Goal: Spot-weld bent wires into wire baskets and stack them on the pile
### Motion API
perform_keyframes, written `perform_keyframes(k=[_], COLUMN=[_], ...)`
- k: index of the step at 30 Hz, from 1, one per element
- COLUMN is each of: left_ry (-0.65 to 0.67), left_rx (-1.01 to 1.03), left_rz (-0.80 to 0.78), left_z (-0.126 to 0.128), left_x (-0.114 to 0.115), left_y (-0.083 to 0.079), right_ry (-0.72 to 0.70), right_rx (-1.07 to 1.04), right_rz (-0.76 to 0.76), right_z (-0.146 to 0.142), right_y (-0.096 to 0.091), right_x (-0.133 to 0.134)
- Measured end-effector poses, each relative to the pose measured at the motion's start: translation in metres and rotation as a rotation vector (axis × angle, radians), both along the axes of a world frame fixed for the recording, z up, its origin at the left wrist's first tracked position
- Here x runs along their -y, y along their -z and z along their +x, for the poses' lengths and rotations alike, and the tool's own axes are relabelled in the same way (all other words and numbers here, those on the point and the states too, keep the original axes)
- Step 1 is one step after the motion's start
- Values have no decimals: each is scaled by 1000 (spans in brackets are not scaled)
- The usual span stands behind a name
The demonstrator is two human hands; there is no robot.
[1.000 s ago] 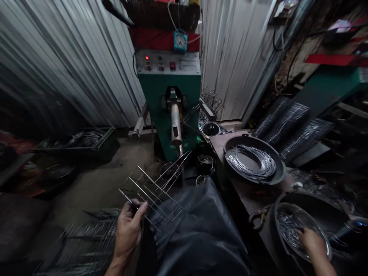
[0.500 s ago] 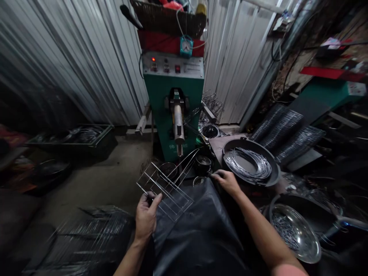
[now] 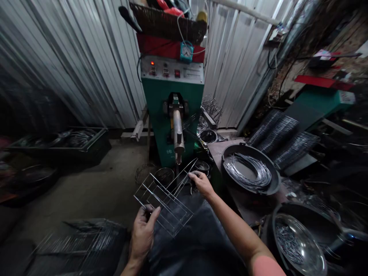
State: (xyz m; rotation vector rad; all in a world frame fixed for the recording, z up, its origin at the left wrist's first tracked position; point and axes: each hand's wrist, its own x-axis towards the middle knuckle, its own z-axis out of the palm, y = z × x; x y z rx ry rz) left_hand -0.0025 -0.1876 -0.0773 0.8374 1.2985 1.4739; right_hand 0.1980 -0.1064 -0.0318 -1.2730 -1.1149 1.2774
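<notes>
My left hand point(image 3: 143, 230) is closed on the near left edge of a wire rack point(image 3: 165, 203), a grid of thin bright metal rods. The rack is tilted above a dark apron point(image 3: 184, 214) over my lap. Long rods run from its far side up toward the welding machine's lower tip point(image 3: 178, 158). My right hand point(image 3: 202, 184) is beside these rods, thumb and fingers pinched together. What they hold, if anything, is too small to make out, and whether they touch the rods is unclear.
A green machine point(image 3: 161, 115) with a lit red lamp stands ahead. At right are a black pan point(image 3: 276, 184) with coiled wire and a steel bowl point(image 3: 312, 234) of short metal pieces. Stacked wire racks point(image 3: 86, 241) lie at lower left; a long bin point(image 3: 94, 142) sits behind.
My right hand has moved left, from beside the black pan to the rack's long rods. My left hand keeps hold of the rack, slightly lower in view.
</notes>
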Motion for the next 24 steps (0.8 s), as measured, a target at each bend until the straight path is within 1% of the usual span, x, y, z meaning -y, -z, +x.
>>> perform_keyframes(k=[6,10,15,19,24], left_ry=[130,196,197,170,161], left_rx=[-17,-38,-38,-4,-21], left_rz=[-87,-109,-147,-183,-169], left_z=[-11,-23,-27,-27,-27], left_x=[-10,-20,-30,-34,-41], left_y=[2,4,-1,-5,2], right_ry=[-1,-11,-13,-16,15], right_rx=[-24,-100,-168,-212,-246], right_rz=[-4,-24,22,18,-6], right_z=[1,1,-4,-9,-15], right_y=[8,18,30,32,33], right_x=[-11,-19,-30,-38,-48])
